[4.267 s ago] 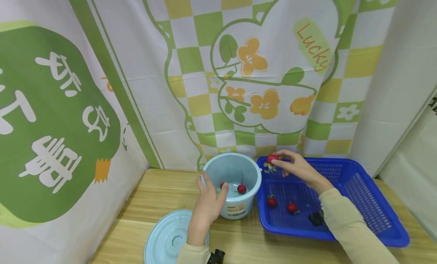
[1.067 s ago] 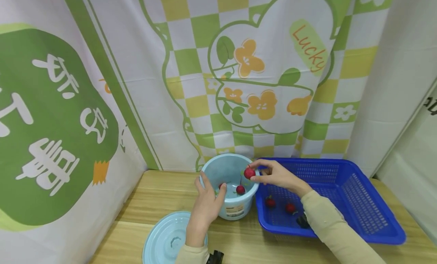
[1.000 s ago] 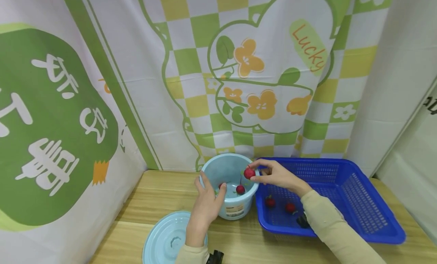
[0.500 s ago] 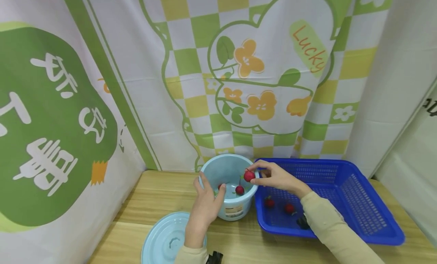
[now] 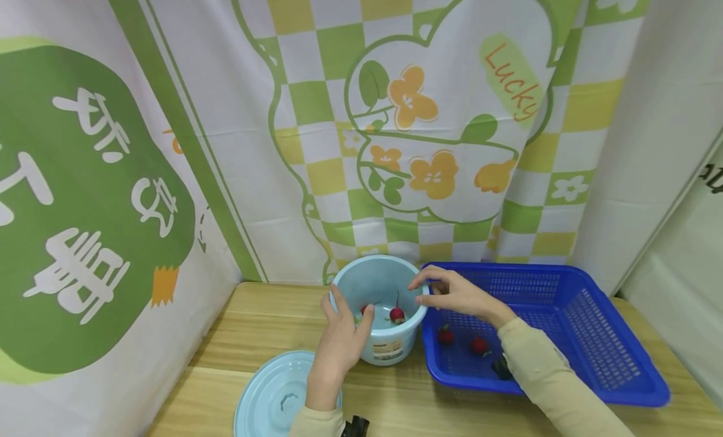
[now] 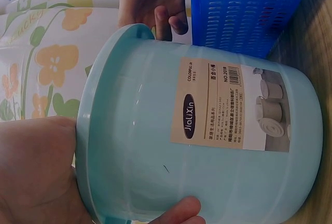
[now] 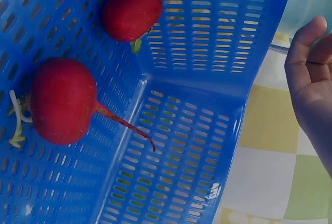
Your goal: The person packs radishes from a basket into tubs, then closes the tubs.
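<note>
A light blue bucket (image 5: 390, 349) stands on the wooden table, its paper label (image 6: 228, 105) facing the left wrist view. My left hand (image 5: 346, 316) grips its near side, thumb hooked over the rim. Inside lie a red radish (image 5: 397, 314) and another one (image 5: 366, 309) partly hidden behind my thumb. My right hand (image 5: 422, 291) hovers over the bucket's right rim with relaxed fingers, holding nothing. Two more radishes (image 5: 445, 335) (image 5: 479, 345) lie in the blue basket (image 5: 599, 336); the right wrist view shows them close up (image 7: 130, 11) (image 7: 62, 102).
The bucket's round blue lid (image 5: 271, 396) lies flat on the table at the front left. A printed cloth backdrop (image 5: 429, 129) hangs right behind bucket and basket. The basket wall (image 6: 249, 6) touches the bucket's right side.
My right hand carried a radish from the basket to above the bucket and let it go; the hand is now empty. The left hand has kept its hold on the bucket.
</note>
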{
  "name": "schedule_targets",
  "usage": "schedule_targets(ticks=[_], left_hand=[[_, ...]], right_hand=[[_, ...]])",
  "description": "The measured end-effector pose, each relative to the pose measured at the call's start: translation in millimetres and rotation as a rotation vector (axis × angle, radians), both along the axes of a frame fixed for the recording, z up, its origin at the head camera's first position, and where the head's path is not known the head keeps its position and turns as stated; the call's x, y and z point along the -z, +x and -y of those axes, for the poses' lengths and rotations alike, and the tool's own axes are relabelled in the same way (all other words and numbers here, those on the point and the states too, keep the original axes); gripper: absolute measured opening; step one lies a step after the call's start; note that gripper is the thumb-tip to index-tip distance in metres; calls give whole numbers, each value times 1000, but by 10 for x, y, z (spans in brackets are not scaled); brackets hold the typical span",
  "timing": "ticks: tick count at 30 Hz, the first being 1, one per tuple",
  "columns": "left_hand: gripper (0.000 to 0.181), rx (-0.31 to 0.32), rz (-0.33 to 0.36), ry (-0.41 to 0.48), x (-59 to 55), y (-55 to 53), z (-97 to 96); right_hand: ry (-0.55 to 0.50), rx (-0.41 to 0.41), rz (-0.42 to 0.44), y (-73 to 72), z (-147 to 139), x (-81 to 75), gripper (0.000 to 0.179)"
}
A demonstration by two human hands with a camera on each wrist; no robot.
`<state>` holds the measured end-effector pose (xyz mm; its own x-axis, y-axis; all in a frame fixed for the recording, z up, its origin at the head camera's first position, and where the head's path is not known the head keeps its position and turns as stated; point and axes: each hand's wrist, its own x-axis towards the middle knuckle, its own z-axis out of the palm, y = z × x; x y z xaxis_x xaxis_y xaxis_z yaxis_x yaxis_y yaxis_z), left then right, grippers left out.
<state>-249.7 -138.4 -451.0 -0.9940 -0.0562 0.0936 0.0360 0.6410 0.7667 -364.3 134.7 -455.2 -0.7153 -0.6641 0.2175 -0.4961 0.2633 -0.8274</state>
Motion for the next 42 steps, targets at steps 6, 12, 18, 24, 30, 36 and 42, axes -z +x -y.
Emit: schedule_targets(ticks=[6, 12, 18, 24, 30, 36, 42], left_hand=[[97, -1, -1, -6, 1, -1, -1], [98, -2, 0, -10, -2, -2, -1], [97, 3, -15, -11, -17, -5, 10], [98, 10, -14, -19, -22, 6, 27], [99, 8, -4, -10, -14, 12, 29], [99, 3, -5, -10, -5, 11, 23], [99, 5, -6, -5, -5, 5, 26]], right_hand=[[-5, -1, 25, 4, -3, 2, 25], [-5, -2, 54, -1, -5, -16, 28], [-24, 87, 105, -19, -20, -54, 35], [-61, 236, 140, -48, -112, -74, 32], [49, 253, 127, -73, -252, -88, 33], [115, 200, 141, -81, -330, -63, 35], [182, 113, 163, -97, -392, -14, 32]])
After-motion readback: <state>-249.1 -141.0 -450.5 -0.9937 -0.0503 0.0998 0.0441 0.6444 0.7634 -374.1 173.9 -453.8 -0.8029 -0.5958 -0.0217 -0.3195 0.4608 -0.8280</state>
